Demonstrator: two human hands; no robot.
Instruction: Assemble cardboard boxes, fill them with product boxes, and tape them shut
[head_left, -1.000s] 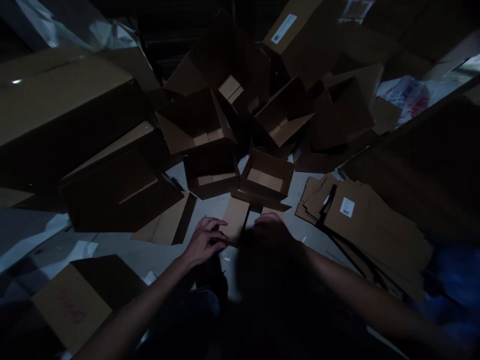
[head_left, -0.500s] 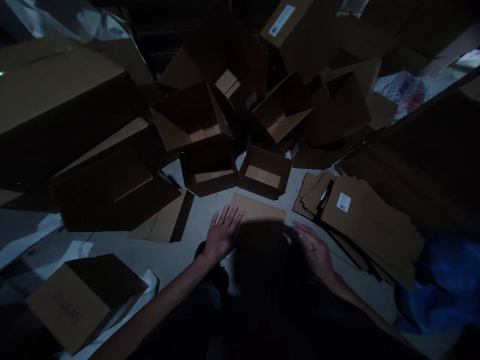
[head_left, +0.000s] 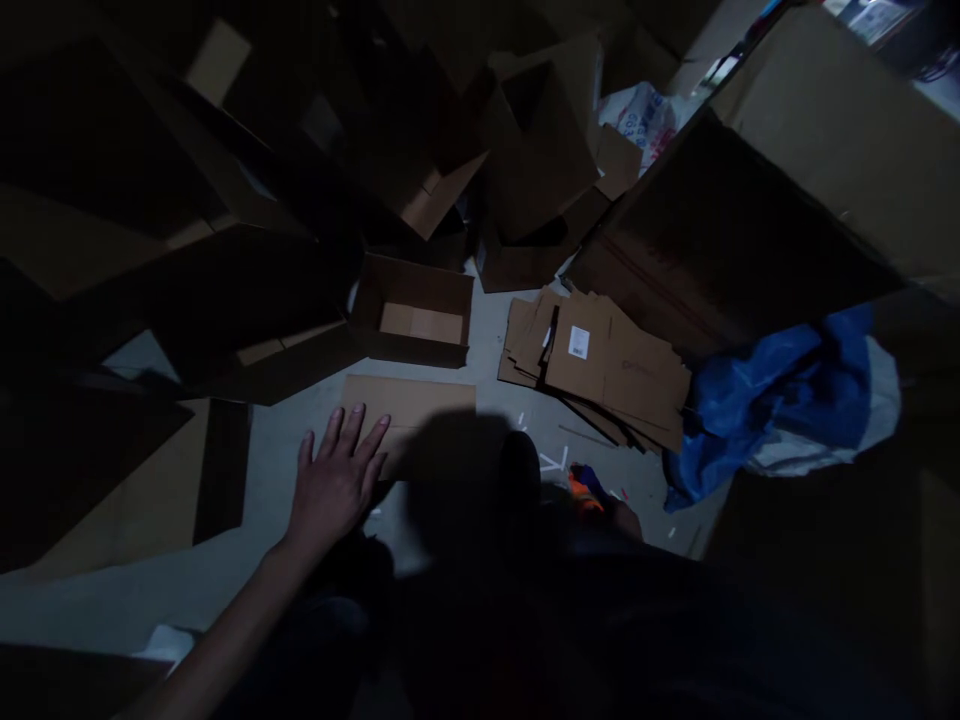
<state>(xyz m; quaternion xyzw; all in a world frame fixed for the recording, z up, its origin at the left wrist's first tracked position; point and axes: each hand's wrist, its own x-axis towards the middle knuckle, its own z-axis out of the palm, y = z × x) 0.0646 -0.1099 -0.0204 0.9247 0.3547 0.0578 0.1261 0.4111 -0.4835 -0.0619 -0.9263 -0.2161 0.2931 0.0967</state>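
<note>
My left hand [head_left: 335, 487] lies with its fingers spread on the left part of a flat cardboard piece [head_left: 431, 403] on the floor. A crease runs across the cardboard, and a dark shadow covers its right part. Low on the right, my right hand [head_left: 627, 521] shows only in part, right beside an orange and dark object [head_left: 586, 490]. This object is too dim to name. The fingers of that hand are hidden, so whether they grip it cannot be made out. Just beyond the flat piece stands an open-topped cardboard box [head_left: 420, 325].
Flattened cardboard sheets [head_left: 619, 370], the top one with a white label, lie stacked to the right. Behind them leans a large box [head_left: 720, 220]. Blue plastic sheeting [head_left: 780, 390] is bunched at the right. Several open boxes crowd the left and back. A dark shoe [head_left: 520, 465] stands near the flat piece.
The view has swung to the right. My right hand has moved away from the flat cardboard, out to the orange and dark object. My left hand remains spread on the cardboard.
</note>
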